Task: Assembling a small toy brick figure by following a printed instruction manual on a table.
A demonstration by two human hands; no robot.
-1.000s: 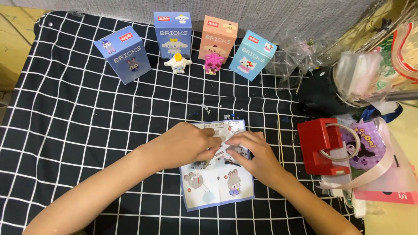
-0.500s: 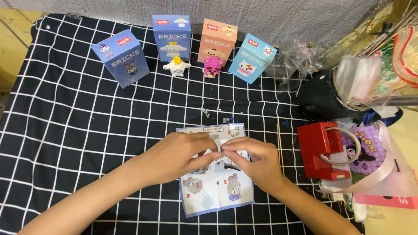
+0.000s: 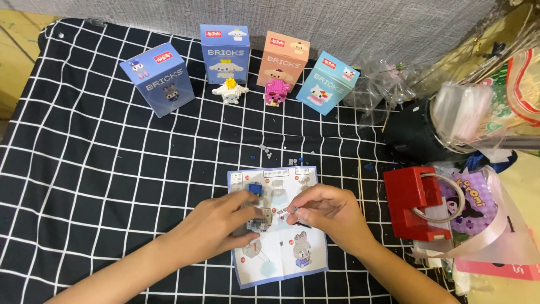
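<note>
Left hand point(image 3: 216, 225) pinches a small grey brick model point(image 3: 257, 223) over the instruction sheet point(image 3: 281, 259). Right hand point(image 3: 326, 211), at the model's 3 o'clock, pinches a tiny brick point(image 3: 284, 211), almost touching it.

Black cloth point(image 3: 84, 169) with a white grid. On it, a pale blue instruction sheet point(image 3: 278, 259). Behind the sheet stand boxes: dark blue point(image 3: 157, 79), blue point(image 3: 225, 53), peach point(image 3: 283, 59), light blue point(image 3: 328, 83). Right of the sheet, a red holder point(image 3: 410, 208).
</note>
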